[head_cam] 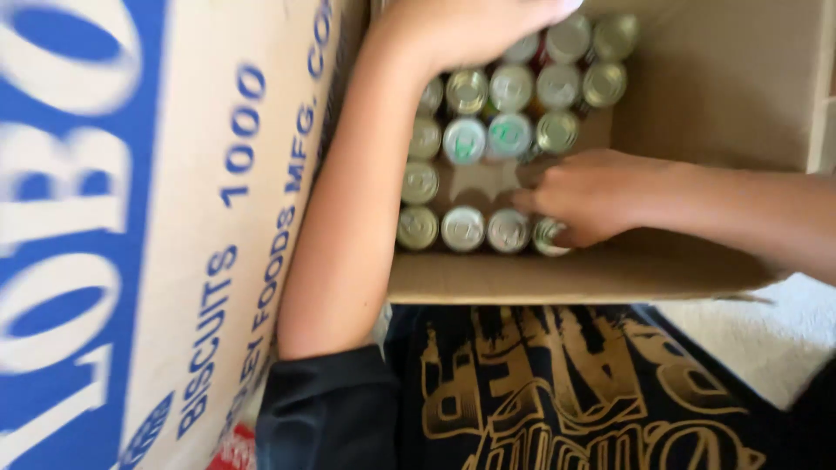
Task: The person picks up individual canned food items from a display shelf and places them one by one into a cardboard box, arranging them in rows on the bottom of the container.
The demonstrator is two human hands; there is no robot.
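Two hands in open cardboard box [679,278] of cans: right hand [588,196] fingers pinching a corner can [547,237]; left hand [470,26] fingers' state unclear.

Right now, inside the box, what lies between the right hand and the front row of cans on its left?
In the head view, bare cardboard floor lies between the right hand and the cans; no can stands in that gap.

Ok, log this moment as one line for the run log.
left hand: at top rim of cardboard box | right hand: fingers on a can in bottom row | cans: upright in rows, gap mid-box
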